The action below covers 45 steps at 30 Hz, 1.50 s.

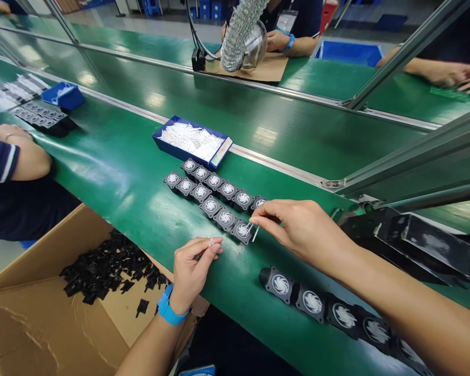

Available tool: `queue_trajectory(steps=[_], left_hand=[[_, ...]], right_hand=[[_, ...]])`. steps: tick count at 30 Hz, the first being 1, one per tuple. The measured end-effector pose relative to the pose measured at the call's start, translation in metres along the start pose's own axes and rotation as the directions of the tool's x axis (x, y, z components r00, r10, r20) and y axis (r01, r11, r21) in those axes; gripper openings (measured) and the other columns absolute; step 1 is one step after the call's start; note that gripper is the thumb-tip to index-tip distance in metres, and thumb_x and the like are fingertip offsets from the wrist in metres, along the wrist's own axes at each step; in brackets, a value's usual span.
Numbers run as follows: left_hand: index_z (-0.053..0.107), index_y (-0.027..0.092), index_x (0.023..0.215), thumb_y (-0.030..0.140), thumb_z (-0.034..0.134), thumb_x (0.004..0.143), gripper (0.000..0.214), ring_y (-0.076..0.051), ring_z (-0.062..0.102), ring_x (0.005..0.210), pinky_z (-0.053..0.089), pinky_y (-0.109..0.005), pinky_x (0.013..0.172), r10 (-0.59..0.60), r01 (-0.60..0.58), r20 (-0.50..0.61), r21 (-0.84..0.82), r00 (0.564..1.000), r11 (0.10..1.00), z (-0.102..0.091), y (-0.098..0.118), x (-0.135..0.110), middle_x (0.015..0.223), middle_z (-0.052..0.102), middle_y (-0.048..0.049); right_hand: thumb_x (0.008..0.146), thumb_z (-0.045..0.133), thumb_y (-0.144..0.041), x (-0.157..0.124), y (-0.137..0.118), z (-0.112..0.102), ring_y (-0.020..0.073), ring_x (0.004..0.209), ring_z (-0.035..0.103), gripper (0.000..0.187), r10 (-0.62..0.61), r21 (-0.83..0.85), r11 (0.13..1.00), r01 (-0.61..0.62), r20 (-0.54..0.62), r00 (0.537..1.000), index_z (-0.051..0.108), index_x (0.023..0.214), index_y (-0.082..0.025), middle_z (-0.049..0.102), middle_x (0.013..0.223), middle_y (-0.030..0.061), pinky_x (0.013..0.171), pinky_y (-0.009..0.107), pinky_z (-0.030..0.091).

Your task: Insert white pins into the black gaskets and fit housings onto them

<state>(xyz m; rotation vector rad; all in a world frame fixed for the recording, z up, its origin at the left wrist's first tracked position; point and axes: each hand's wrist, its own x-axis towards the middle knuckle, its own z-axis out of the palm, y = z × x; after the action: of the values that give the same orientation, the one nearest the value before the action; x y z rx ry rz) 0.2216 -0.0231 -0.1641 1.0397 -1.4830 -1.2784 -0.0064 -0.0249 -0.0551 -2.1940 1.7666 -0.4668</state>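
Right grip (pixel 297 222) pinches white sticks (pixel 255 234) at the end fan unit (pixel 241 231), left grip (pixel 191 266) pinches a clear bit (pixel 211 242), visible wheels (pixel 281 284) look seated, that unit seemingly unfinished!

Beyond the green worktop (pixel 121 177) (glossy) lies grey floor (pixel 172 26).
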Motion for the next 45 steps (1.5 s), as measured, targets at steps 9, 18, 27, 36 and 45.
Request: queue_trajectory(steps=[9,18,27,36,45], left_hand=[[0.079,0.023,0.093,0.023,0.068,0.089,0.012,-0.016,0.073,0.075,0.061,-0.024,0.062,-0.01,0.01,0.004,-0.013,1.0,1.0,-0.001,0.001,0.0,0.089,0.076,-0.0047],[0.079,0.02,0.093,0.028,0.067,0.09,0.014,-0.018,0.073,0.075,0.062,-0.026,0.061,-0.03,0.031,0.013,-0.023,0.999,0.999,-0.002,0.001,0.001,0.088,0.076,-0.007],[0.079,0.019,0.093,0.029,0.066,0.09,0.016,-0.019,0.073,0.075,0.062,-0.026,0.061,-0.057,0.057,0.008,-0.056,0.998,0.997,-0.005,-0.001,0.001,0.089,0.075,-0.0082],[0.079,0.018,0.092,0.027,0.067,0.089,0.015,-0.017,0.073,0.072,0.062,-0.025,0.06,-0.059,0.06,0.013,-0.091,0.998,0.994,-0.005,0.004,0.003,0.087,0.074,-0.0073],[0.079,0.018,0.093,0.031,0.067,0.09,0.017,-0.019,0.073,0.075,0.062,-0.026,0.06,-0.068,0.07,0.026,-0.093,0.997,0.993,-0.006,0.002,0.003,0.089,0.075,-0.0084]], right_hand=[[0.089,0.063,-0.029,0.016,-0.013,-0.009,0.0131,0.064,0.063,0.018,0.028,-0.238,0.971,0.024,0.213,0.977,0.067,0.077,-0.017,0.07,0.076,0.0018,0.056,0.023,0.035],[0.092,0.058,-0.032,0.011,-0.017,-0.036,0.0119,0.072,0.066,0.018,-0.055,0.023,0.998,0.057,-0.078,0.995,0.073,0.086,-0.022,0.073,0.083,-0.001,0.065,0.023,0.045],[0.089,0.061,-0.026,0.039,-0.013,0.007,0.0109,0.074,0.066,0.015,0.089,0.227,0.97,-0.089,0.011,0.996,0.074,0.085,-0.021,0.073,0.085,-0.0025,0.067,0.022,0.044],[0.089,0.061,-0.029,0.045,-0.009,0.013,0.0106,0.074,0.065,0.017,0.193,0.296,0.935,-0.194,0.033,0.981,0.075,0.086,-0.021,0.073,0.085,-0.0027,0.067,0.022,0.043],[0.095,0.053,-0.025,0.038,-0.012,0.02,0.011,0.079,0.063,0.02,-0.108,0.065,0.992,0.111,-0.056,0.993,0.072,0.091,-0.018,0.071,0.088,0.0009,0.071,0.023,0.044]])
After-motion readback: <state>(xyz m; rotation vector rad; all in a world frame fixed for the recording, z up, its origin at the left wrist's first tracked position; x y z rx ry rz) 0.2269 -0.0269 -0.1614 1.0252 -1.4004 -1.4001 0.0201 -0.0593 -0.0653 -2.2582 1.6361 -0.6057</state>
